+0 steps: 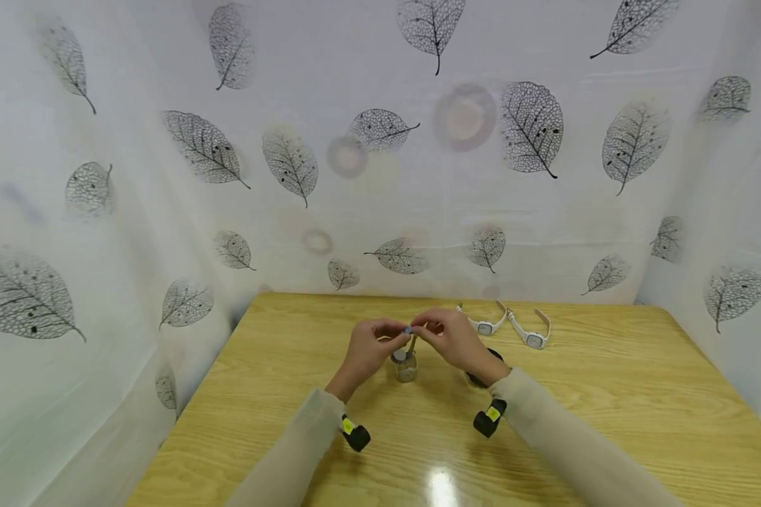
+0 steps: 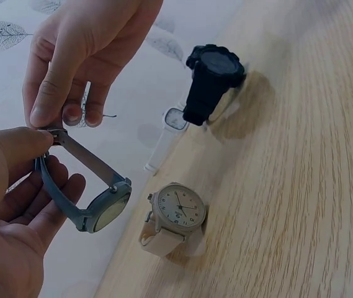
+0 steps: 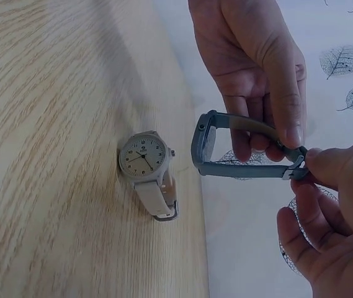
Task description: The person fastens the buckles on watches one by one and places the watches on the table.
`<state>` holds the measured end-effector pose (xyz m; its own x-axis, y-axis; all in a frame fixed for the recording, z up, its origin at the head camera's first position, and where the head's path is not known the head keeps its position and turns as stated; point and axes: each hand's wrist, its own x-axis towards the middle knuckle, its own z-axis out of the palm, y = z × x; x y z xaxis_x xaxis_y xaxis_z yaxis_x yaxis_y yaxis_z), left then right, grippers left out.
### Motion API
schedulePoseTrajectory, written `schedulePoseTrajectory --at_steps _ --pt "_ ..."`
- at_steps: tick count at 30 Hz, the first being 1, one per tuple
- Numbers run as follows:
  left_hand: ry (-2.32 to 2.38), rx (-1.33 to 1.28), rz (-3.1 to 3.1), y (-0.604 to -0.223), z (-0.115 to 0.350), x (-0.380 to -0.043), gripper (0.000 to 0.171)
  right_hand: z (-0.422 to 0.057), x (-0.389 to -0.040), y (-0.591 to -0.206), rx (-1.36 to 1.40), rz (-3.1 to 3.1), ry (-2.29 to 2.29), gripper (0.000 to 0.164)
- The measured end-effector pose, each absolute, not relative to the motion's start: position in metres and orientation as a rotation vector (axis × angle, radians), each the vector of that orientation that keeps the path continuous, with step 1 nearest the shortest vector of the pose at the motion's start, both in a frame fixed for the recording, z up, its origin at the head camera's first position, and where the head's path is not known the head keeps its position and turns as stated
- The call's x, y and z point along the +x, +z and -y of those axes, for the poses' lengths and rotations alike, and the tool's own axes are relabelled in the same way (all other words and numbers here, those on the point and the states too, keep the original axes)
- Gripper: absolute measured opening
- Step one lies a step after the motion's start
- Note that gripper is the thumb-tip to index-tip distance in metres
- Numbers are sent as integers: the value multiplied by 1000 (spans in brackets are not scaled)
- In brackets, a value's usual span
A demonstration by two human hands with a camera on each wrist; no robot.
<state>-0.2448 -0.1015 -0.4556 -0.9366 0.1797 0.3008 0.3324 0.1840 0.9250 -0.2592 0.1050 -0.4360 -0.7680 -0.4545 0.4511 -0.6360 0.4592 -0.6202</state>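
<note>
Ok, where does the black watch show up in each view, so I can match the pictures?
Left wrist: the black watch is near the top, slightly right of centre.
Head: right of centre, below mid-height, partly hidden by the right wrist.
Right wrist: not in it.
Shared landmark: the left hand and right hand meeting at the strap of the blue-grey watch.

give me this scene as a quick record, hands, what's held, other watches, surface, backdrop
left hand: pinches the strap near its buckle end
right hand: pinches the same end
held item: blue-grey watch, strap ends brought together in a loop, off the table
buckle: partly covered by fingers, cannot tell if fastened
round pale watch: on the table below the hands
black watch: on the table, by the right wrist
white watches: two, beyond the right hand
surface: wood-grain table
backdrop: leaf-print sheet
</note>
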Motion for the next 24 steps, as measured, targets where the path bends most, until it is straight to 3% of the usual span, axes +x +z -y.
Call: schedulePoseTrajectory --at_steps 10,24 --pt "-1860 -491 2339 -454 101 -244 16 -103 -260 -441 934 2473 1196 12" --pt "-1981 -451 2287 -454 104 -246 18 -108 -259 -449 795 2467 1433 25"
